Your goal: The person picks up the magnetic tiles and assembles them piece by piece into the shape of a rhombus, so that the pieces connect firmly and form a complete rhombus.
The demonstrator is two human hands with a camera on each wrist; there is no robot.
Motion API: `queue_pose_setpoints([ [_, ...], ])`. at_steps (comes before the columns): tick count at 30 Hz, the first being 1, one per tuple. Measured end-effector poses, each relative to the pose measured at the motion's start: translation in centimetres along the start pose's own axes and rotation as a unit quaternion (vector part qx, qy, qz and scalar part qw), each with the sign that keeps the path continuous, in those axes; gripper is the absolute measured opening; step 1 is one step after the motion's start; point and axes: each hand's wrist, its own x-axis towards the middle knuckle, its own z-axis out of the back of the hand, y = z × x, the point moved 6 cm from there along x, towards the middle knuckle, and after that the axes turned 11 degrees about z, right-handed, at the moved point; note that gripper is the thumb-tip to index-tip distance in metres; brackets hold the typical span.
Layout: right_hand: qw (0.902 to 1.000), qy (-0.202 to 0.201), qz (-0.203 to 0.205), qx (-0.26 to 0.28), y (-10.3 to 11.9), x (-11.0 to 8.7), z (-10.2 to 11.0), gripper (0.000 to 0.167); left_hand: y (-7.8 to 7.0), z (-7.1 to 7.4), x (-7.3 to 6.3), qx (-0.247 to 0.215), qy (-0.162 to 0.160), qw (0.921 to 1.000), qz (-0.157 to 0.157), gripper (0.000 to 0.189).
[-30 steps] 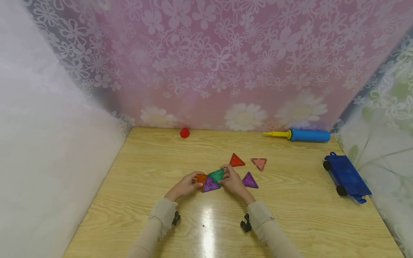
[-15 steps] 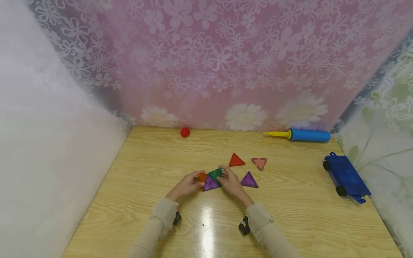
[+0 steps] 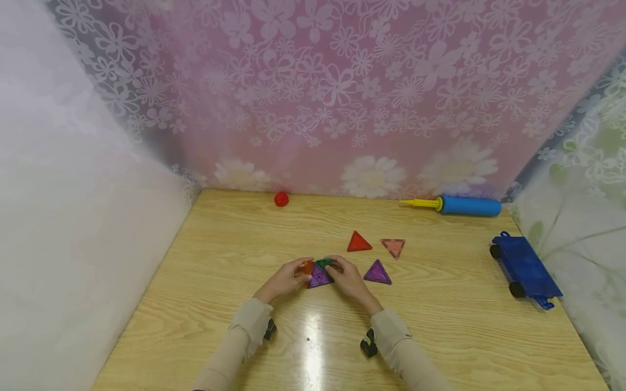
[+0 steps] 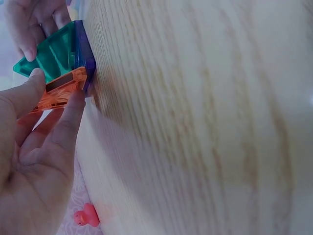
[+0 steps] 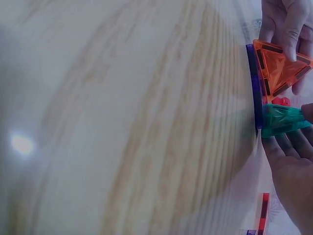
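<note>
A purple triangular magnetic tile point(image 3: 320, 277) lies flat on the table between both hands. My left hand point(image 3: 286, 279) pinches an orange triangular tile point(image 5: 281, 68) between thumb and fingers; it stands raised along one edge of the purple tile. In the right wrist view, my right hand point(image 5: 293, 171) holds a green triangular tile point(image 5: 283, 117) by thumb and fingers, tilted up from another edge of the purple one. The left wrist view shows the green and orange tiles leaning toward each other, their lower edges touching the purple tile.
Right of the hands lie a red triangle point(image 3: 359, 242), a pale pink triangle point(image 3: 393, 247) and a second purple triangle point(image 3: 378, 272). A red rubber duck point(image 4: 87, 215) sits at the back edge. A blue and yellow pump point(image 3: 459, 205) and a blue wheeled car base point(image 3: 525, 269) are farther right.
The green tile has gone from lying nearly flat to standing up as my right hand moved left. The orange tile has also tilted more upright. The purple tile stays between them.
</note>
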Motion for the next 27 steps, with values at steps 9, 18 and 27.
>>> queue_pose_setpoints([
  [9, 1.0000, 0.003, 0.004, 0.007, -2.4, 0.3, -0.6, 0.031, 0.0, -0.3, 0.1, -0.031, 0.006, 0.9994, -0.011, 0.055],
  [18, 1.0000, 0.006, -0.003, 0.001, -2.1, 0.1, -0.9, 0.031, -0.9, -0.6, 0.0, 0.016, -0.008, 0.9985, -0.052, 0.053],
  [27, 0.9994, 0.015, 0.025, -0.020, -1.6, 0.3, -1.2, 0.034, -1.6, -0.9, 0.1, 0.081, -0.037, 0.9942, -0.060, 0.054],
])
